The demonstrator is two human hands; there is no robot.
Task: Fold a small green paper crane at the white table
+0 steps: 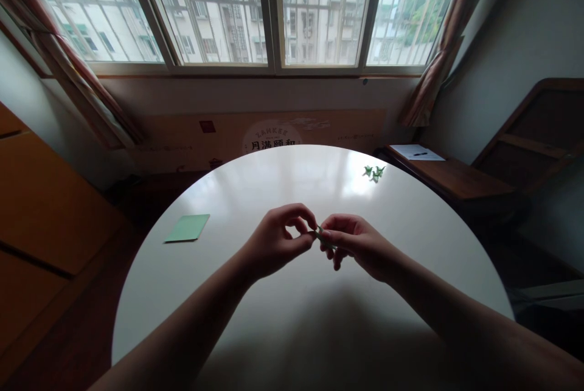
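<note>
Above the middle of the round white table [219, 294], my left hand [276, 242] and my right hand [362, 242] meet at a small piece of folded green paper [320, 233]. Thumb and forefinger of the left hand pinch its left end, leaving a round gap between them. My right hand holds the other side, its fingers curled beneath and hiding much of the paper. Several small pointed green folded paper pieces [375, 173] lie close together near the table's far right edge. On the left side of the table rests a stack of square light green paper [188, 228].
Beyond the table, a long printed box [351, 132] stands against the wall under the window [319, 8]. To the right, a wooden chair [483, 169] bears a white sheet [406, 152] with a pen [420, 154] on it. An orange-brown cabinet [41, 196] stands at left.
</note>
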